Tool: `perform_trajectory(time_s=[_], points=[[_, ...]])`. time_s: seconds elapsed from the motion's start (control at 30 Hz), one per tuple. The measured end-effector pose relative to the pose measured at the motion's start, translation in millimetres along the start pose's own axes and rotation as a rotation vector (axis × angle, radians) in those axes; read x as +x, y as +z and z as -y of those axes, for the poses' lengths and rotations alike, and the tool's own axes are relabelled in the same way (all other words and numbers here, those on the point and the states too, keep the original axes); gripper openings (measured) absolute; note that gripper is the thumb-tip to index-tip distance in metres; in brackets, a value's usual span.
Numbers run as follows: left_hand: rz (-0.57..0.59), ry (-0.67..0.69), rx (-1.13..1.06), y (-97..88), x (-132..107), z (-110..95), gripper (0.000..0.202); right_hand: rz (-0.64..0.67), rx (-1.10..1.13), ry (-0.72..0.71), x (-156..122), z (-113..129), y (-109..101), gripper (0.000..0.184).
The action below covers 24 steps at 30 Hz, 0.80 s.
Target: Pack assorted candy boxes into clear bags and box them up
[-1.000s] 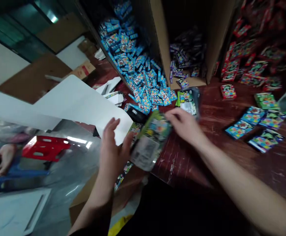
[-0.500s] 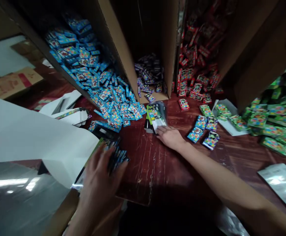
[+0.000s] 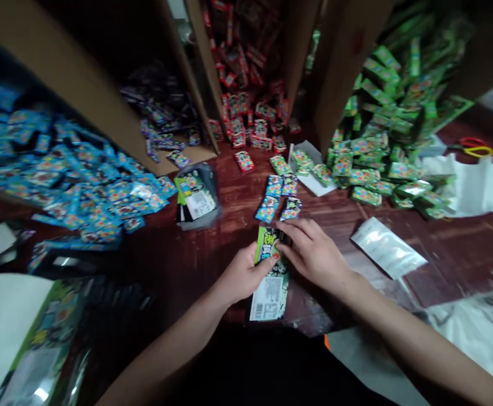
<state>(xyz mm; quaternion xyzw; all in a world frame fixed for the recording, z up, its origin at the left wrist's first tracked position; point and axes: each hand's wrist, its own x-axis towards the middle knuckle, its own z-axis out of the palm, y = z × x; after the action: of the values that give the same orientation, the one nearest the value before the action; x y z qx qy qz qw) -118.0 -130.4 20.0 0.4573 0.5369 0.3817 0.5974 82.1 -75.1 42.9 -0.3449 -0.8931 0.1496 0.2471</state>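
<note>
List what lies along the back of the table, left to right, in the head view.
Blue packs → purple packs → red packs → green packs → white paper.

Both hands (image 3: 280, 265) gripping printed pouch (image 3: 269, 279), small packets (image 3: 278, 197) beyond, dark table (image 3: 196, 259)

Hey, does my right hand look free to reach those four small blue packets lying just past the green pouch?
Probably yes. The right hand rests on the green pouch, and the blue packets lie just beyond its fingertips on bare table, with nothing between. It would need to let go first.
</note>
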Motion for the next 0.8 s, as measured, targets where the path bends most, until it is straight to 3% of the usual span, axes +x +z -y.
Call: perform_trajectory(time_s=[0.1,0.2,0.33,0.4,0.43,0.5,0.6,0.63,0.7,0.8], points=[[0.088,-0.003,0.111,12.8,6,0,0.025,0.047,0.027,0.074,0,-20,0,0.026],[0.210,-0.013,0.147,13.4,9,2,0.025,0.177,0.032,0.101,-5,-28,-10,0.018],[0.477,-0.120,0.081,8.2,7,3,0.042,0.497,0.214,-0.005,-12,-41,-39,0.017],[0.504,-0.213,0.008,8.7,7,3,0.050,0.551,0.349,-0.043,-17,-48,-52,0.014],[0.470,-0.251,-0.026,10.2,8,4,0.047,0.520,0.398,-0.023,-21,-51,-54,0.015],[0.310,-0.269,-0.060,15.3,12,5,0.037,0.325,0.450,0.125,-31,-52,-49,0.022],[-0.021,-0.194,-0.057,25.9,17,12,0.032,-0.008,0.574,0.459,-48,-38,-14,0.057],[-0.107,-0.178,-0.054,29.6,17,17,0.033,-0.044,0.639,0.545,-53,-29,2,0.064],[-0.208,-0.186,-0.053,35.5,12,31,0.035,0.001,0.734,0.643,-64,-12,32,0.054],[-0.225,-0.218,0.003,34.3,-5,50,0.037,0.095,0.743,0.656,-72,5,57,0.031]])
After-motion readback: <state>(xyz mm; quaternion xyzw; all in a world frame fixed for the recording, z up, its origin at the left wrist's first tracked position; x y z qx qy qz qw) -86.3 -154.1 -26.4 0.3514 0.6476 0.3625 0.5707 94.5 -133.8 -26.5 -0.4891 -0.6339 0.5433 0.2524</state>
